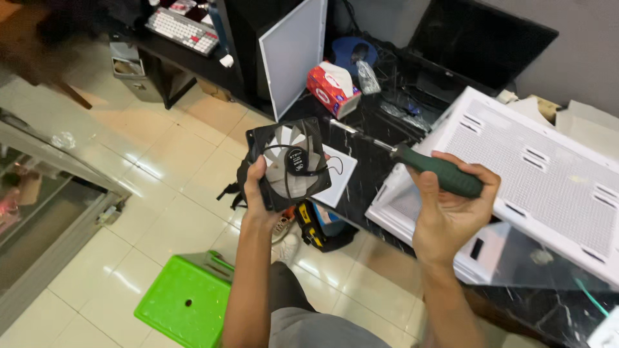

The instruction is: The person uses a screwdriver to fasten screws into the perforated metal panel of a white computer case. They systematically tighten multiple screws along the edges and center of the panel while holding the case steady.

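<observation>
My left hand (258,193) grips a square black computer fan (290,162) with white blades by its lower left corner, holding it up over the floor. A thin black cable loops across the fan's face. My right hand (451,209) is closed around the green handle of a screwdriver (435,173). Its metal shaft points left and up toward the fan, the tip stopping just short of the fan's upper right corner.
A white perforated computer case (548,180) lies on a dark marble table (367,167) at right. On the table sit a red tissue box (332,87), a leaning white panel (293,55) and a dark monitor (480,42). A green plastic stool (184,303) stands on the tiled floor below.
</observation>
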